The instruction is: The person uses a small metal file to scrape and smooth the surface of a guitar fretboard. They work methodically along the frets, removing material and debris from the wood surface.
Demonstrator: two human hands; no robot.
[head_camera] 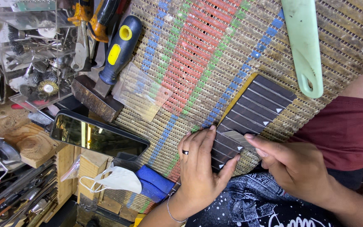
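Resting flat, the left hand (198,168) presses a dark guitar fretboard (248,115) onto the woven mat (190,54) covering the bench; right hand (295,166) fingers pinch a small metal piece (237,136) against its frets.

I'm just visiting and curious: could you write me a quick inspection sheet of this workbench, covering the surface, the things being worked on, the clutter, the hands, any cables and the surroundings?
Surface: worn woven mat with red, green and blue stripes covers the bench.
Job's things: dark guitar fretboard with metal frets and white triangle markers lies on the mat; small grey flat piece rests on it.
Clutter: blue-and-yellow-handled hammer, pale green plastic handle, clear plastic sheet, black-framed mirror, white face mask, blue cloth.
Hands: left hand, ring and bracelet, flat on fretboard; right hand, fingertips at the grey piece.
Cables: nothing seen.
Surroundings: clear box of wire brushes, wooden blocks.
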